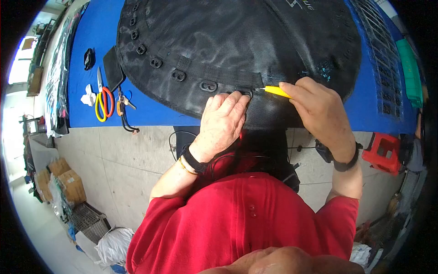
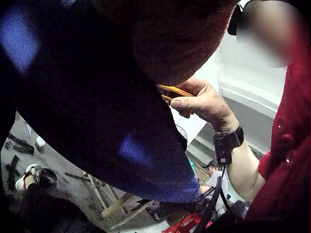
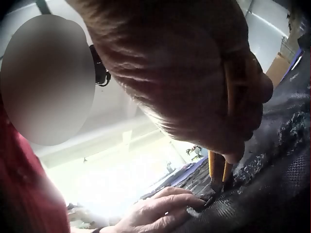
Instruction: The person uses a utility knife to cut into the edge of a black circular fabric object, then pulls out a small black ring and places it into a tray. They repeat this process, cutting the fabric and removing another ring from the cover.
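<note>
Your right hand [image 1: 321,107] has its fingers curled round a yellow-handled tool [image 1: 276,91] with a thin tip. Your left hand [image 1: 222,118] lays its fingers close together, fairly straight, on the big black mat [image 1: 219,43]. It looks round, woven and shiny, with black loops [image 1: 209,86] just beside those fingers.

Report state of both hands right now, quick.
Left hand: resting on the black fabric; can't tell whether it pinches anything.
Right hand: closed, holding the yellow-handled tool.
</note>
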`<state>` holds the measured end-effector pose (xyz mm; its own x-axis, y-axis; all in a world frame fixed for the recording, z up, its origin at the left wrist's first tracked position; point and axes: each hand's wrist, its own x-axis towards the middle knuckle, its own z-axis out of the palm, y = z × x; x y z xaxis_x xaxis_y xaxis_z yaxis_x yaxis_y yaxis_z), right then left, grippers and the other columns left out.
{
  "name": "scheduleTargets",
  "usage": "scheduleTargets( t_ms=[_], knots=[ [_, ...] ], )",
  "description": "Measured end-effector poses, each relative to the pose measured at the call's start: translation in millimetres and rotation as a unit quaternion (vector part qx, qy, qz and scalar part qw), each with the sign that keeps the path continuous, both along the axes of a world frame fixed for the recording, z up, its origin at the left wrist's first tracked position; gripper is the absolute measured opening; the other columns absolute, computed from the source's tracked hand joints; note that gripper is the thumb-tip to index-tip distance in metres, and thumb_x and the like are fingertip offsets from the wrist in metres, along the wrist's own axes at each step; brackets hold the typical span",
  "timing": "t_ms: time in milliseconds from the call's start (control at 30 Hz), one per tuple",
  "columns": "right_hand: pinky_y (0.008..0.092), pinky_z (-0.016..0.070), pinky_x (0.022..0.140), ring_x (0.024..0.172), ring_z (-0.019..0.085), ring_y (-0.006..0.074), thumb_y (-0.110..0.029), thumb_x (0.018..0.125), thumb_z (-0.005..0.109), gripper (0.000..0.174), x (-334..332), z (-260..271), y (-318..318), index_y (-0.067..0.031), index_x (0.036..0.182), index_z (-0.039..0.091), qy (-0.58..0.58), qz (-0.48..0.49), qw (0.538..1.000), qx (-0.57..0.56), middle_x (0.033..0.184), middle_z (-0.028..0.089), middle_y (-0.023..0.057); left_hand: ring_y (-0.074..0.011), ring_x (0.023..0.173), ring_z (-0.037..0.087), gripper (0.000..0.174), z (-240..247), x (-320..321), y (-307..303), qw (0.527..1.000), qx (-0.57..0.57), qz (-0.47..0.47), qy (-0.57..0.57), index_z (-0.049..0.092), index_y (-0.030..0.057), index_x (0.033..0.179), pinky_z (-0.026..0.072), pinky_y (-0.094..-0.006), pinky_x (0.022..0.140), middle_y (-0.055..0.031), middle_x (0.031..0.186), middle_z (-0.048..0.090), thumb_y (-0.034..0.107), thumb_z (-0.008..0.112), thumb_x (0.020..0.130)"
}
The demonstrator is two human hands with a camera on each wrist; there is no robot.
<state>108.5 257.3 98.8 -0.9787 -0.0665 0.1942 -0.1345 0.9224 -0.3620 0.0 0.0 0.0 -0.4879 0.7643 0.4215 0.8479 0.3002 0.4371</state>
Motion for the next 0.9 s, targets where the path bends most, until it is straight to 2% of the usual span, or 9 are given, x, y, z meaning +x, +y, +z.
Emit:
scheduleTargets(
  t_ms=[167,267,367,433,467,600,700,733,900],
  knots=[
    [0.045,0.0607,0.078,0.093,0.076,0.0347,-0.005,0.094,0.081,0.035,12.5,1.4,-0.2,-0.0054,0.128,0.077,0.002,-0.026,0.999,-0.023,0.104,0.071,0.0119,-0.0335,0.112,0.066,0.048,-0.2,3.5,0.1,1.0,0.017,0.004,0.004,0.074,0.006,0.137,0.0538,-0.0459,0.101,-0.0112,0.13,0.071,0.002,0.081,0.09],
    [0.0439,0.062,0.083,0.098,0.077,0.0362,-0.006,0.095,0.082,0.037,22.3,0.4,2.6,-0.0034,0.132,0.076,0.019,-0.078,0.995,-0.059,0.11,0.075,0.0131,-0.0362,0.113,0.067,0.045,0.0,0.2,-0.1,0.999,0.036,-0.002,-0.002,0.073,0.0036,0.138,0.0554,-0.0462,0.101,-0.0146,0.129,0.072,0.0,0.079,0.093],
    [0.0436,0.0624,0.09,0.106,0.078,0.0388,-0.007,0.098,0.082,0.038,31.4,-6.3,3.8,-0.0026,0.135,0.075,0.029,-0.153,0.973,-0.168,0.12,0.078,0.0174,-0.0396,0.115,0.068,0.041,-2.9,-0.4,-3.4,0.995,0.087,0.007,-0.038,0.072,0.0012,0.135,0.057,-0.0477,0.1,-0.0189,0.127,0.072,-0.002,0.076,0.095],
    [0.0445,0.0618,0.093,0.109,0.078,0.0402,-0.006,0.099,0.081,0.039,39.4,-27.2,4.7,-0.0026,0.137,0.074,0.044,-0.176,0.952,-0.245,0.123,0.078,0.0203,-0.0421,0.11,0.07,0.025,0.9,0.0,-6.1,0.99,0.11,0.02,-0.083,0.07,-0.001,0.125,0.0585,-0.049,0.097,-0.0216,0.122,0.071,-0.002,0.073,0.1],
    [0.0449,0.0615,0.095,0.11,0.078,0.0409,-0.006,0.1,0.08,0.039,42.9,-32.3,4.5,-0.0026,0.138,0.074,0.051,-0.186,0.939,-0.284,0.125,0.078,0.0218,-0.0422,0.108,0.071,0.024,3.6,0.6,-8.2,0.99,0.111,0.021,-0.09,0.07,-0.001,0.124,0.0589,-0.0489,0.094,-0.0214,0.119,0.071,-0.003,0.073,0.1],
    [0.0467,0.0621,0.097,0.113,0.077,0.0424,-0.005,0.099,0.081,0.043,48.0,-18.8,-21.5,-0.0033,0.14,0.071,0.081,-0.174,0.963,-0.188,0.123,0.078,0.0218,-0.0407,0.1,0.072,0.026,22.0,5.8,-4.3,0.99,0.128,0.02,-0.06,0.071,-0.0001,0.122,0.0597,-0.0483,0.087,-0.0195,0.113,0.071,-0.004,0.076,0.098],
    [0.0473,0.0632,0.095,0.112,0.077,0.0415,-0.005,0.097,0.082,0.04,49.6,-15.8,-37.2,-0.0047,0.136,0.073,0.097,-0.13,0.974,-0.156,0.123,0.079,0.0196,-0.0386,0.097,0.073,0.029,37.4,11.9,4.7,0.991,0.134,0.01,0.026,0.072,0.0015,0.122,0.0601,-0.0478,0.084,-0.0182,0.113,0.071,-0.005,0.079,0.094],
    [0.0474,0.064,0.093,0.11,0.078,0.0395,-0.004,0.095,0.083,0.038,49.2,-16.6,-41.0,-0.0057,0.132,0.074,0.114,-0.116,0.976,-0.143,0.121,0.079,0.0174,-0.0352,0.098,0.072,0.038,42.4,14.5,7.6,0.991,0.131,0.013,0.041,0.074,0.0036,0.126,0.0598,-0.0462,0.084,-0.0153,0.114,0.071,-0.003,0.084,0.091],
    [0.0469,0.0642,0.09,0.106,0.078,0.0385,-0.002,0.094,0.084,0.038,50.5,-4.9,-52.7,-0.0052,0.131,0.075,0.133,-0.075,0.981,-0.117,0.117,0.079,0.0159,-0.0298,0.097,0.068,0.05,62.4,17.8,18.1,0.99,0.083,-0.022,0.111,0.075,0.0051,0.136,0.0583,-0.0405,0.087,-0.0111,0.12,0.072,0.004,0.086,0.088]
  ],
)
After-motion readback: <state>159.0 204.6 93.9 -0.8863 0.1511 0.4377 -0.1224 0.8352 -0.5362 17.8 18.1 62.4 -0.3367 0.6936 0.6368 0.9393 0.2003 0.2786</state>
